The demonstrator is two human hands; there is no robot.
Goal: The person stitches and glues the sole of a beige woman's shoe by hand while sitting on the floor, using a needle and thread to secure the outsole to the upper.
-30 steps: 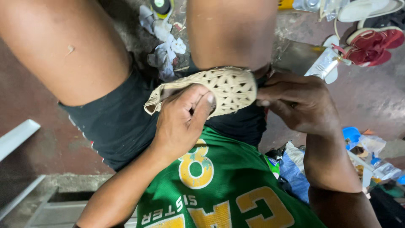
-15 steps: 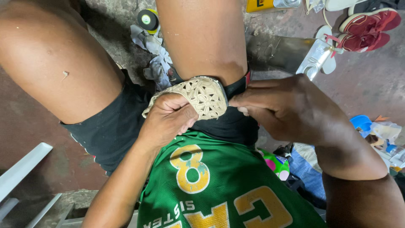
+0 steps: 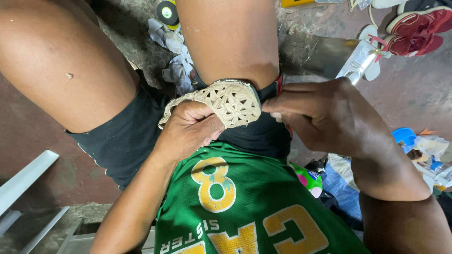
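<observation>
— What are your hands doing right now?

— I'm gripping a beige perforated shoe upper [image 3: 230, 103] in my left hand [image 3: 190, 129], fingers curled tightly over its near edge, pressing it down on my lap between my thighs. My right hand [image 3: 325, 115] is pinching at the piece's right edge, fingertips closed narrowly; whether something thin is sitting between them, I cannot tell.

— How far along is the work looking?

— I'm judging it as midway. The upper is showing its cut flower pattern whole, but it is lying loose, with no sole under it that I can see, so joining is probably remaining.

— And beyond your hands?

— Just past the left hand, grey rags [image 3: 176, 51] are lying on the floor, with a round tape roll [image 3: 167, 11] farther out. Beyond my right hand a white tube [image 3: 358, 61] is resting, and farthest off, red shoes [image 3: 416, 28] are sitting.
</observation>
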